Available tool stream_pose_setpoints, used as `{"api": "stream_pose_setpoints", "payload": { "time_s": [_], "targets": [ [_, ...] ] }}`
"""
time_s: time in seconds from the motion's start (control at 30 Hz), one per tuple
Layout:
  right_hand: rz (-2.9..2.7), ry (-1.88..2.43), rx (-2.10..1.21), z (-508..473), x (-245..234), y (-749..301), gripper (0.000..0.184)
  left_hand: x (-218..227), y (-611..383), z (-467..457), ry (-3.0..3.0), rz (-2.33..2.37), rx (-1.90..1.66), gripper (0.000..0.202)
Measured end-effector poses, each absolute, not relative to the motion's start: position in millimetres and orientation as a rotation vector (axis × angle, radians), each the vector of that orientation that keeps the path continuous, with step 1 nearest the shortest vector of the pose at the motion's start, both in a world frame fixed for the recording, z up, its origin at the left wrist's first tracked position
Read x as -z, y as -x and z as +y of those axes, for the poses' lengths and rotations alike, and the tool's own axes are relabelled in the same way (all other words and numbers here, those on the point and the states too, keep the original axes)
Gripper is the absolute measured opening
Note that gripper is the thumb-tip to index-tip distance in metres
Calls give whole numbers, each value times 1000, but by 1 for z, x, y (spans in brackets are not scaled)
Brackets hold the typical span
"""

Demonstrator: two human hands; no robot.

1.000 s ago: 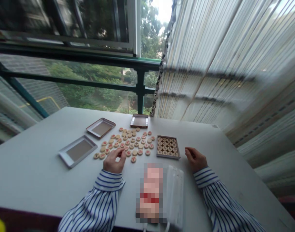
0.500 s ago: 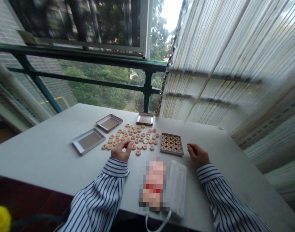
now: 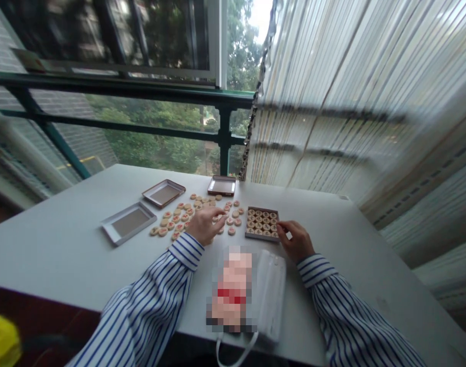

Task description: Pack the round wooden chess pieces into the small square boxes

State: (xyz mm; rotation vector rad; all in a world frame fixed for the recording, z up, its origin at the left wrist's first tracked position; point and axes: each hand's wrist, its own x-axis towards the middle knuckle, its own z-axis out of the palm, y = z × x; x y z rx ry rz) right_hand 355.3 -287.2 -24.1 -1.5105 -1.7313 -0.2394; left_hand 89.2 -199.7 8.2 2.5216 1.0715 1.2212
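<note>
Round wooden Chinese chess pieces (image 3: 165, 223), many with red characters, lie scattered over the table's middle. Above their near right part hovers my left hand (image 3: 205, 224), holding nothing I can see, with thumb and forefinger slightly apart; it hides some pieces. A shallow square box (image 3: 265, 237) to the right holds rows of pieces with dark characters. At that box's right edge are the fingertips of my right hand (image 3: 297, 241), thumb and forefinger pinched together. What they grip, if anything, is too small to make out.
Three shallow trays or lids, a grey one (image 3: 108, 233), a brown-rimmed one (image 3: 145, 196) and a smaller one (image 3: 221, 194), stand behind and left of the pieces. Nearer me lie a blurred-out phone-like object (image 3: 233, 285) and a white case (image 3: 270, 300) on the white table (image 3: 65, 239).
My left hand has moved right and slightly up over the pieces, its finger and thumb parting a little. My right hand has moved left to the box's edge. The view has shifted slightly.
</note>
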Motion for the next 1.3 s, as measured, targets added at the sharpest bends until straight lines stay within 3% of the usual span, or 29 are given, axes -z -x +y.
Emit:
{"api": "stream_pose_setpoints", "payload": {
  "time_s": [0.33,0.5,0.83,1.3],
  "targets": [
    [-1706,1543,234,-290,23,-356,17,-19,-136,-158,-2520,1012,-1034,20],
    [-1704,1547,180,-292,15,-355,15,-25,-135,-141,-2630,945,-672,23],
    [-1828,1525,115,-246,-44,-350,16,-36,-133,-148,-2909,885,-167,20],
    [-1966,1572,-26,-230,-54,-342,20,-20,-141,-150,-2961,880,-145,18]
  ]
}}
